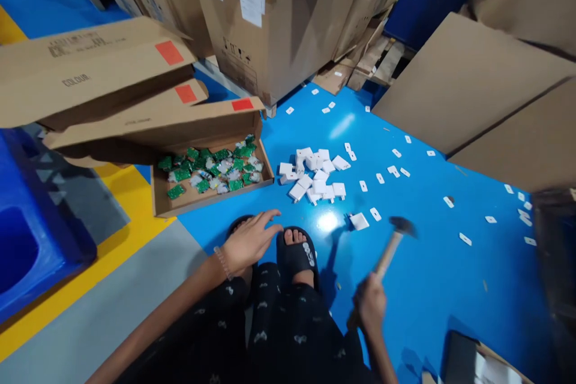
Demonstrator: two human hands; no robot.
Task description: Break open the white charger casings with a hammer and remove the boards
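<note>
Head view: right hand (372,303), 5 o'clock, gripping hammer (389,254) by handle; left hand (252,243), 7 o'clock, loosely open, empty. Hammer likely head-heavy, stiff; hold low. Lone white block (359,221), 4 o'clock: probably light, hard-shelled, slippery; pinch sides.

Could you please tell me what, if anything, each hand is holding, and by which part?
The right hand holds a hammer by its handle; the left hand holds nothing, fingers loosely open.
</note>
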